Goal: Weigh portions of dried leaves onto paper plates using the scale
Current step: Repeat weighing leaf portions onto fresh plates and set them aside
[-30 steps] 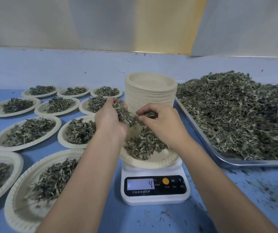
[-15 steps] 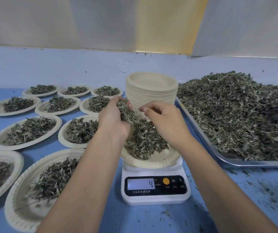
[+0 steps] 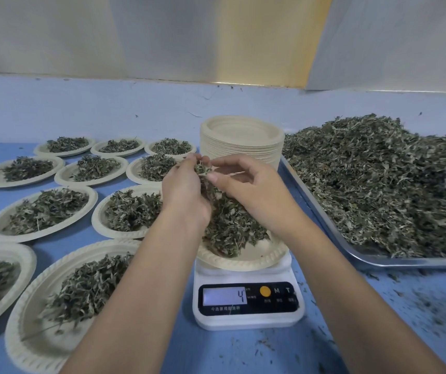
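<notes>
matt paper plates (image 3: 242,136), shiny metal tray (image 3: 324,211), glossy plastic scale (image 3: 247,318)

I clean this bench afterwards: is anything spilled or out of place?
Yes: loose dried-leaf crumbs litter the blue tabletop right of the white digital scale, in front of the silver metal tray of leaves. Nothing else looks odd.

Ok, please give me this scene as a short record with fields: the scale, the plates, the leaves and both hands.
scale: white, display shows 4
plate on scale: carries a heap of leaves
left hand: holds a handful of leaves above that plate
right hand: pinches at the same handful
empty plates: one stack behind the scale
filled plates: ten, left of the scale
tray: right of the scale, piled with dried leaves
</notes>
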The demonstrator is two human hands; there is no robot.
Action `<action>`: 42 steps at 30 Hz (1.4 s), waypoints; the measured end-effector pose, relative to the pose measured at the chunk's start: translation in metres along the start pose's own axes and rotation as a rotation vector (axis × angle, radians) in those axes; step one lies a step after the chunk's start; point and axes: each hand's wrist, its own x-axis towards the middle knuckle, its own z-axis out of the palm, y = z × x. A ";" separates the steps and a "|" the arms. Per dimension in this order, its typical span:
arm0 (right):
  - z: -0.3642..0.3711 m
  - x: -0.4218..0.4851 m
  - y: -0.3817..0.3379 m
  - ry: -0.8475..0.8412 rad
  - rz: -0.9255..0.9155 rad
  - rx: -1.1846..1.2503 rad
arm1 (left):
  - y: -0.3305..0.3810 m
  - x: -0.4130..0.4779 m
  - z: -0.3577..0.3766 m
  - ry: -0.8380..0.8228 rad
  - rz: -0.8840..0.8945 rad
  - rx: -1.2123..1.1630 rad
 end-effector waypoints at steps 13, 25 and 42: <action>0.005 0.000 0.002 0.088 -0.042 -0.046 | -0.007 -0.009 0.005 -0.068 0.028 0.128; -0.007 0.004 0.001 0.144 0.024 0.024 | 0.007 0.002 -0.004 0.020 0.001 0.009; -0.023 0.003 0.010 -0.135 0.054 -0.235 | 0.009 0.010 -0.008 0.029 -0.028 -0.091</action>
